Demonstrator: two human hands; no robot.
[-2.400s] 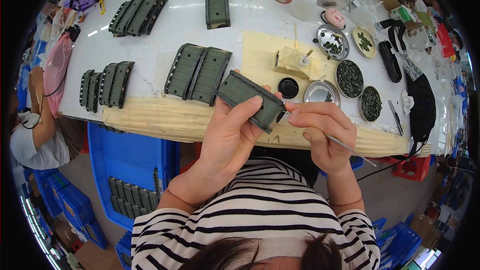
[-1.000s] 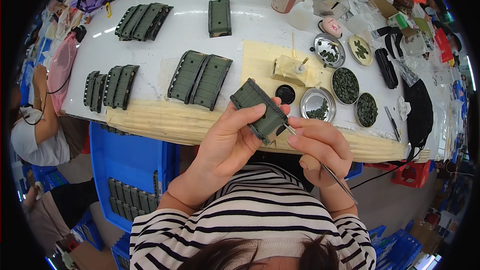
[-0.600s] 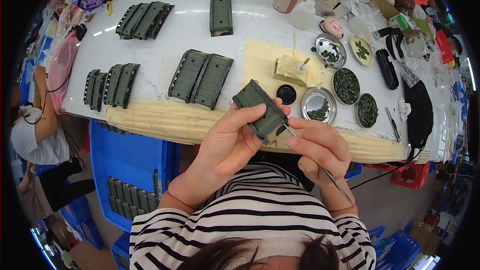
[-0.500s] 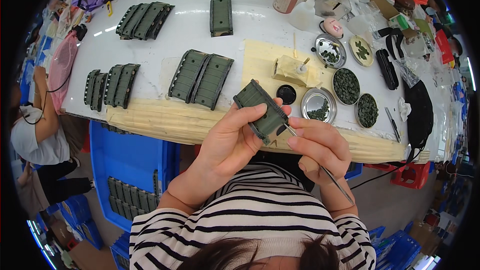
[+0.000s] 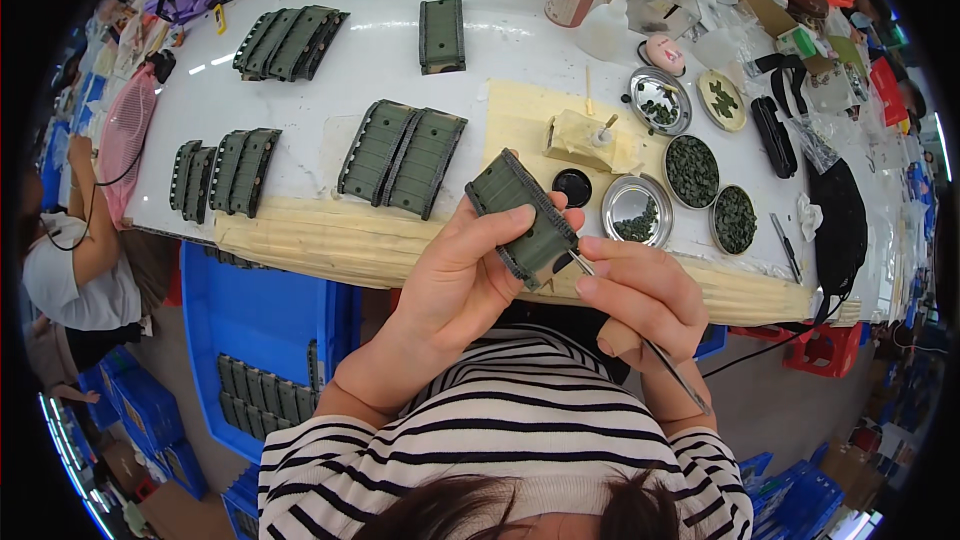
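Clock face centred on the green panel [image 5: 550, 243], which sits off the bench [image 5: 380, 50] edge, up in front of my chest. Left grip [image 5: 465, 265]: closed around the panel, thumb pressed on its face, fingers behind. Right grip [image 5: 650, 285]: pinching a slim metal tool [image 5: 678, 376], tip in at the panel's lower corner, roughly 4 o'clock, tail pointing between 4 and 5. Tip seems to touch the edge there; too small to be certain.

What changed: over the last couple of seconds the panel got turned steeper, so its length runs nearer 11 to 5, and the tool swung steeper with it. Over the last half second, tiny stuff only: right fingers a shade further toward 3, panel tilted slightly. Same corner being worked, so I'd read this as fine fiddling on one spot, not finished yet; the left hold looks steady enough. Main risk, my guess: tip slipping off that edge.

Nothing on the bench looks rearranged. Joined pair of panels [image 5: 400, 160] at 10, lone panel [image 5: 442, 35] at 11, wrapped block [image 5: 575, 143] at 1, black round lid [image 5: 572, 188] at 2, shallow silver dish [image 5: 622, 202] at 3. Blue bin [image 5: 265, 312] below the bench at 8. Further out at 8, a passer-by's dark leg no longer shows; a hand [image 5: 90, 397] does.
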